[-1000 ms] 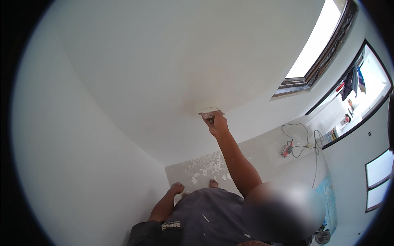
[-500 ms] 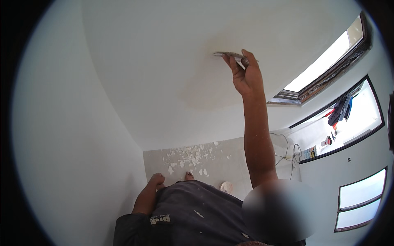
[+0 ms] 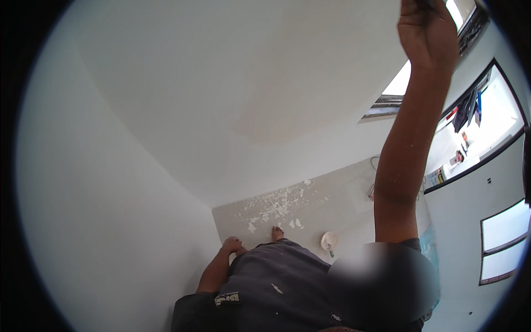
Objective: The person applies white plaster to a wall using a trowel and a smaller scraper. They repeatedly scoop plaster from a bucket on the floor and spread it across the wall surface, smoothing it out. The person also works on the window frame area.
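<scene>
My right hand [image 3: 428, 36] is raised high at the upper right, in front of the white wall [image 3: 210, 110] and beside a window. Its fingertips run out of the picture at the top edge. They curl round something dark, in the same grip that held a thin, flat scraper a moment earlier; the blade is out of sight now. A faint beige patch [image 3: 276, 105] marks the wall to the left of my forearm. My left hand [image 3: 232, 244] hangs low by my side near the wall corner, fingers curled in, with nothing seen in it.
White flakes [image 3: 276, 205] litter the grey floor along the wall's foot. A round, pale-filled container [image 3: 328, 240] stands near my bare foot [image 3: 277, 233]. An opening [image 3: 487, 127] at the right shows hanging clothes and a bucket. Cable loops lie partly behind my right arm.
My right hand has swung up and to the right, carrying the scraper out of view. The view has shifted, and my left arm still hangs down.
</scene>
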A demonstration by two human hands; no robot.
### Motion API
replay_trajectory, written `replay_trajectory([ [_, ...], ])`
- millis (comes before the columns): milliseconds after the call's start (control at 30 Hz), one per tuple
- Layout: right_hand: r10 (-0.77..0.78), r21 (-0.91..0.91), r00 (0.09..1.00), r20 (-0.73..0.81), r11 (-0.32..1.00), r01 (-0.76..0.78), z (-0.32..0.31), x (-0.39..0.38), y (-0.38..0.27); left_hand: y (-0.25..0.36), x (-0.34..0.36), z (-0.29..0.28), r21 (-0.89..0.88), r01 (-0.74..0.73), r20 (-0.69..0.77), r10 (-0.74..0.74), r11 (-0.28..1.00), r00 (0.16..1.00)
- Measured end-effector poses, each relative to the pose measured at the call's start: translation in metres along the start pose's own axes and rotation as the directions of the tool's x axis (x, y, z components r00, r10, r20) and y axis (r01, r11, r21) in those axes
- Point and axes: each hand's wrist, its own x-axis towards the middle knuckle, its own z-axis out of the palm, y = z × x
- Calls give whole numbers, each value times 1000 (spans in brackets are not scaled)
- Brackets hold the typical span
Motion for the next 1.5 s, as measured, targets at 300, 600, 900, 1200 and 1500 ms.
replay_trajectory([
  [300, 467, 229, 784, -410, 884, -407, -165, -282, -14, -2, -17, 6, -13, 33, 222, -30, 999, 975],
  [600, 751, 531, 81, -655, 534, -658, -258, -573, -71, 20, -17, 11, 182, 76, 232, -118, 980, 966],
  [900, 742, 486, 127, -659, 548, -681, -417, -512, -76, 233, 91, 69, 272, -66, 257, -6, 960, 966],
  [1200, 637, 466, 237, -733, 725, -507, -569, -421, -118, 543, 108, 94, -73, -345, 296, 351, 936, 888],
  [1500, 638, 396, 306, -707, 715, -577, -756, -327, -53, 834, 179, 14, -419, -670, -73, 713, 613, 697],
])
